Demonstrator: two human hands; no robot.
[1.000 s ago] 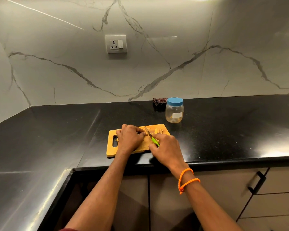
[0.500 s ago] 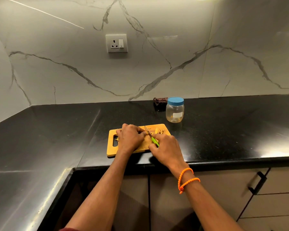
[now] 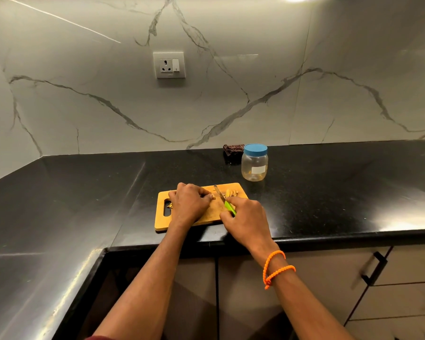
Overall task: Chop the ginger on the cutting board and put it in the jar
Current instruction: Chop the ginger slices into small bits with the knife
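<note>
A wooden cutting board point(image 3: 210, 213) lies near the counter's front edge. My left hand point(image 3: 188, 203) curls over a piece of ginger on the board, fingertips close to the blade; the piece is mostly hidden. My right hand point(image 3: 245, 220) grips a knife point(image 3: 227, 204) with a green handle, its blade angled across the board. Cut ginger slices point(image 3: 231, 192) sit at the board's far right, and a few bits point(image 3: 169, 205) lie by the handle slot. A clear jar point(image 3: 254, 163) with a blue lid on stands behind the board to the right.
A dark folded cloth point(image 3: 233, 149) lies against the marble wall behind the jar. A wall socket point(image 3: 169, 65) is above. The black counter point(image 3: 329, 192) spreads left and right; cabinet drawers with black handles point(image 3: 375, 268) are below at right.
Both hands stay on the board. The knife has shifted only slightly between frames, near the fingertips of my left hand.
</note>
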